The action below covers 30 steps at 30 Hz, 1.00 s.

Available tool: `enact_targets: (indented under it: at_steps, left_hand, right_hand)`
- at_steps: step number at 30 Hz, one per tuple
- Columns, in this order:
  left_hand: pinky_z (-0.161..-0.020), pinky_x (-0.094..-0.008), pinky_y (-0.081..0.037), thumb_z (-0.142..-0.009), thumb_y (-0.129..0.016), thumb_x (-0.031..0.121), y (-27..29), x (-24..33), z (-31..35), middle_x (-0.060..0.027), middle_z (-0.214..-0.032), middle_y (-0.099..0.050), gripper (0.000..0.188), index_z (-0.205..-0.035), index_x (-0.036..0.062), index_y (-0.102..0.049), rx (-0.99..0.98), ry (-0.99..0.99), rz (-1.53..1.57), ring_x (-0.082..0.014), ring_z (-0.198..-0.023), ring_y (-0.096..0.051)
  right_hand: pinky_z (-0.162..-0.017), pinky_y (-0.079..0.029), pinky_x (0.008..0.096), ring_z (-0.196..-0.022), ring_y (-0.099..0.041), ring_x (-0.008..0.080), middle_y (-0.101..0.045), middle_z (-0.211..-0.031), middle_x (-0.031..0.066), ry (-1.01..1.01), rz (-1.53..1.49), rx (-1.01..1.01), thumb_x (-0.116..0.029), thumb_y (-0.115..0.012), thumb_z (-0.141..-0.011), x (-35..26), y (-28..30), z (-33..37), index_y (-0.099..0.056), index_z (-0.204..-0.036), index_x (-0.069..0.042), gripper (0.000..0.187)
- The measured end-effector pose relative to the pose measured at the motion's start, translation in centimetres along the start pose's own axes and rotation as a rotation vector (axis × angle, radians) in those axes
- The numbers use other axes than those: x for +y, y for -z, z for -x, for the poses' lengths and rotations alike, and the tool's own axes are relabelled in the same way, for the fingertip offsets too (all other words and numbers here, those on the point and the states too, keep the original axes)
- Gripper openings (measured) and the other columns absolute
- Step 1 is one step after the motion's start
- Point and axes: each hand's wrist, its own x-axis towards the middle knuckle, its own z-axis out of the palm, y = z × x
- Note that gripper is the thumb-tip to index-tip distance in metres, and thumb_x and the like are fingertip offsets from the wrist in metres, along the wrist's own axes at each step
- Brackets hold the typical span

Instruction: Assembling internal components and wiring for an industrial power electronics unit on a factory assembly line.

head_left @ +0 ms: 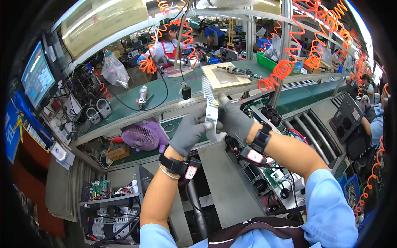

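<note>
A narrow white strip of printed labels (212, 110) stands upright between my two grey-gloved hands, its upper end curling away to the left. My left hand (187, 135) is closed on the lower part, with the thumb pressed against its face. On the other side, my right hand (235, 119) grips the strip's right edge, its thumb pointing up near a small yellow spot. Some right-hand fingers are hidden behind the strip. Below and right of the hands sits an open metal chassis (264, 165) with circuit boards, wires and black cylindrical parts.
A green bench (165, 93) ahead bears a power tool (142, 96) and a light board (225, 77). Under it stands a purple fan (142, 135). Orange coiled hoses (285, 68) hang at the right. A second open unit (111, 215) is at lower left; metal rollers (316, 132) lie right.
</note>
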Motion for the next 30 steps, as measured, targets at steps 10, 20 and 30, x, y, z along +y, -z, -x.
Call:
enact_targets:
  at_steps: [10, 20, 30]
  left_hand:
    - [-0.073, -0.0294, -0.052, -0.083, -0.053, 0.002, 3.0, -3.6, 0.9, -0.0148, -0.089, -0.065, 0.024, -0.105, -0.008, -0.056, 0.255, 0.175, 0.038, -0.0212, -0.078, -0.065]
    - [-0.065, -0.0282, -0.048, -0.083, -0.056, 0.01, 7.8, -11.8, -4.3, -0.0082, -0.088, -0.064, 0.02, -0.099, -0.0011, -0.061, 0.771, 0.177, 0.077, -0.0151, -0.072, -0.061]
    - [-0.062, -0.0272, -0.047, -0.081, -0.055, 0.004, 15.3, -18.4, -7.9, -0.0071, -0.081, -0.064, 0.012, -0.089, -0.0005, -0.063, 0.813, 0.076, -0.022, -0.0159, -0.067, -0.06]
  right_hand:
    - [-0.071, -0.053, 0.037, -0.08, -0.061, 0.0184, -0.06, -0.086, 0.0046, 0.183, -0.171, -0.001, -0.012, -0.064, -0.082, 1.8, -0.5, -2.6, -0.054, -0.095, -0.008, 0.017]
    - [-0.063, -0.056, 0.0317, -0.069, -0.063, 0.0231, -0.061, -0.088, 0.0116, 0.158, -0.126, 0.302, -0.004, -0.067, -0.078, 5.1, 0.2, -11.6, -0.05, -0.098, -0.001, 0.026]
    - [-0.058, -0.046, 0.0258, -0.074, -0.057, 0.0166, -0.059, -0.091, 0.0086, 0.008, -0.25, 0.51, -0.015, -0.061, -0.083, 8.8, 1.1, -20.8, -0.048, -0.106, -0.005, 0.028]
